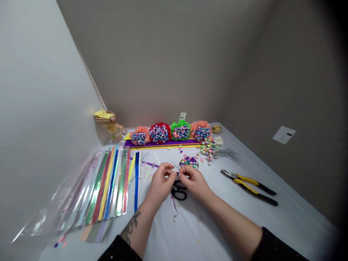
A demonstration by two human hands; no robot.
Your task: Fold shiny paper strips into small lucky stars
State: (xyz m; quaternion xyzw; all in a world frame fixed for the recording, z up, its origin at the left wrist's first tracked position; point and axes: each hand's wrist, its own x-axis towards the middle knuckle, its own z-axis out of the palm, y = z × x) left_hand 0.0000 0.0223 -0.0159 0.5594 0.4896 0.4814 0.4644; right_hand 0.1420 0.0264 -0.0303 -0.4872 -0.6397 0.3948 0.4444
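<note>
Both your hands meet just above the scissors (178,191); left hand (160,185) and right hand (193,182) fingers pinch a small blue paper strip (178,174) between them, steadying it; pliers (248,185) lie right of the scissors.

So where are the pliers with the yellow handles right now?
In the head view, the pliers lie on the white table on the person's right, untouched, to the right of the right hand and nearer the person than the scattered beads.
</note>
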